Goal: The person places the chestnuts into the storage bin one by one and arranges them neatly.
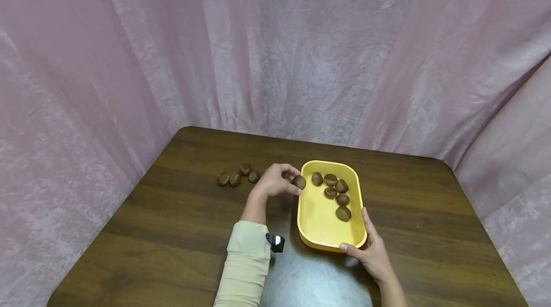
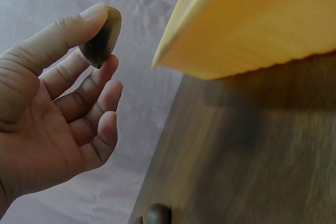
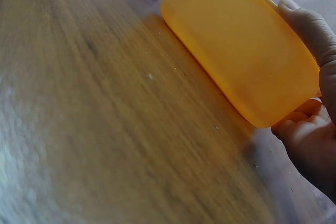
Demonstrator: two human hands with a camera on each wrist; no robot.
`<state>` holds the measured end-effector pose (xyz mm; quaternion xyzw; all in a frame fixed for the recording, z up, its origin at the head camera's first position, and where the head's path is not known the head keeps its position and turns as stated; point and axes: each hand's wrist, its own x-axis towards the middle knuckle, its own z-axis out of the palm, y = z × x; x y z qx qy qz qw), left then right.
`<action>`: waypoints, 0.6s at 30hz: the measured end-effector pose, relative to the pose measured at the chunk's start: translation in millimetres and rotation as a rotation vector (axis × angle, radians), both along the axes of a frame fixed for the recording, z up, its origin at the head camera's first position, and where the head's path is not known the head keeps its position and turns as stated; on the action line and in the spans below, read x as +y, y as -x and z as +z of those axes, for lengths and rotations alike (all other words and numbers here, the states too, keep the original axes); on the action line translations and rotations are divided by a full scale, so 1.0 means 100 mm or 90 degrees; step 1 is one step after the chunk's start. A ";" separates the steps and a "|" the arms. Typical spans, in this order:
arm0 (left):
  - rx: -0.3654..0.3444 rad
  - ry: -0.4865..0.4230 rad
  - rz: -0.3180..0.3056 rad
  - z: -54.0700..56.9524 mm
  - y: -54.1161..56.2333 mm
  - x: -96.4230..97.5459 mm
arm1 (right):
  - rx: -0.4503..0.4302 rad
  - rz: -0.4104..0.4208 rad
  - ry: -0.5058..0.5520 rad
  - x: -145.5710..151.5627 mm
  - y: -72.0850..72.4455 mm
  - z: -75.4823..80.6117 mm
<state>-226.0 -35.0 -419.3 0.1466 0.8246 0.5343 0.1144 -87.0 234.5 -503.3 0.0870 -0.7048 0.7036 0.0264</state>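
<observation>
My left hand pinches a brown chestnut between thumb and fingertips, at the left rim of a yellow plastic tray. In the left wrist view the same chestnut sits above the tabletop, a little apart from the tray's wall. Several more chestnuts lie inside the tray, toward its far end and right side. My right hand grips the tray's near right corner. Its thumb lies on the rim and its other fingers wrap the outside, as the right wrist view shows beside the orange-looking wall.
Several loose chestnuts lie in a small cluster on the dark wooden table, left of my left hand. Pink velvet curtains hang behind the table and along its sides. A glare patch shines on the wood near the front.
</observation>
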 end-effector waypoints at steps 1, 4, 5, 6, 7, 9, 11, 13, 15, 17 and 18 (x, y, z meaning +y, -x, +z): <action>-0.002 0.004 -0.003 0.01 0.01 0.02 | 0.001 0.001 0.002 0.00 0.00 0.00; -0.010 0.010 -0.011 0.03 0.03 0.09 | 0.004 0.005 0.004 0.01 0.00 -0.01; -0.014 0.008 -0.013 0.04 0.04 0.11 | 0.005 0.005 0.004 0.01 0.00 -0.01; -0.018 0.007 -0.015 0.04 0.05 0.13 | 0.007 0.004 0.006 0.01 0.00 -0.01; -0.021 0.005 -0.017 0.05 0.05 0.15 | 0.008 0.004 0.006 0.01 0.00 -0.01; -0.025 0.005 -0.019 0.05 0.06 0.19 | 0.009 0.002 0.003 0.01 0.00 0.00; -0.029 0.008 -0.022 0.05 0.08 0.23 | 0.009 0.001 -0.001 0.01 0.00 0.00; -0.033 0.013 -0.024 0.05 0.09 0.27 | 0.008 0.001 -0.007 0.01 0.00 0.00; -0.038 0.015 -0.028 0.05 0.10 0.30 | 0.007 0.000 -0.012 0.01 0.00 0.00; -0.043 0.018 -0.036 0.07 0.11 0.33 | 0.007 0.000 -0.011 0.01 0.00 0.00; -0.046 0.015 -0.040 0.07 0.11 0.35 | 0.007 0.000 -0.010 0.01 0.00 0.00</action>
